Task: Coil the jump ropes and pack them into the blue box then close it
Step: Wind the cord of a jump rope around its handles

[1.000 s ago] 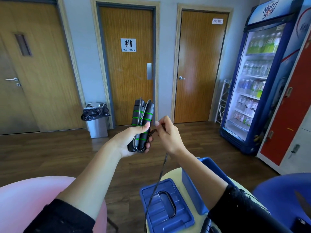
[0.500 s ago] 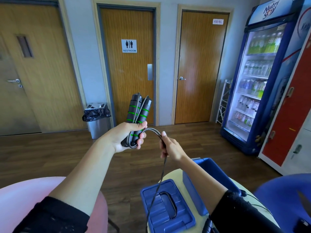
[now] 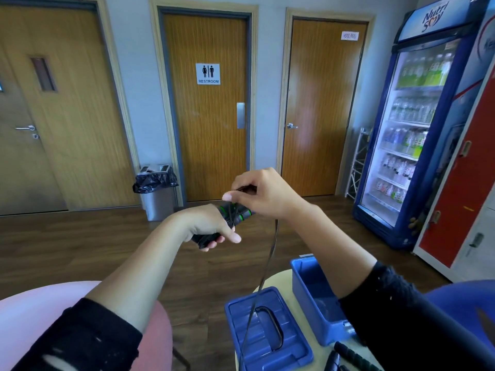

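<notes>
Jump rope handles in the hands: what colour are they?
Black with green rings, on the jump rope handles, seen from the head camera.

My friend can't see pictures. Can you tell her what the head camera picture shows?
A left hand holds two black jump rope handles while the right hand winds the cord around them. Below, on a table, sit an open blue box and its lid. Behind are three wooden doors.

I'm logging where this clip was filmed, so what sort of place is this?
Probably a shared lobby or break area in an office or public building: a door with a RESTROOM sign, a stocked drinks fridge and a lined bin by the wall.
</notes>
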Demonstrator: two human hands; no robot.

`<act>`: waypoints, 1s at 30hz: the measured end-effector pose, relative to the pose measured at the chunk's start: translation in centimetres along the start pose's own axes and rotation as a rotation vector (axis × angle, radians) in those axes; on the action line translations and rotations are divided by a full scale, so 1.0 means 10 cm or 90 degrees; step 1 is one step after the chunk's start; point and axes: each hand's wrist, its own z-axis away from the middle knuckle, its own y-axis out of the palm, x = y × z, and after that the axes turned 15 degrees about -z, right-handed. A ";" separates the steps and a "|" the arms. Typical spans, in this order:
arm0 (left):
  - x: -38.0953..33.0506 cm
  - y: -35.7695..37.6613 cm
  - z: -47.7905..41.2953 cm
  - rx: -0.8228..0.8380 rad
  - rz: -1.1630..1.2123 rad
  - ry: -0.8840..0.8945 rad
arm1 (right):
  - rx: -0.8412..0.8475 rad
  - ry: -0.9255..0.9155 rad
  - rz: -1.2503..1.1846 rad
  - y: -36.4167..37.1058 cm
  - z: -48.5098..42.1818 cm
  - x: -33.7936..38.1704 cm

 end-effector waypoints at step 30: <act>0.00 -0.18 0.53 -0.141 0.127 0.317 | -0.025 0.424 -0.562 0.42 0.13 -0.13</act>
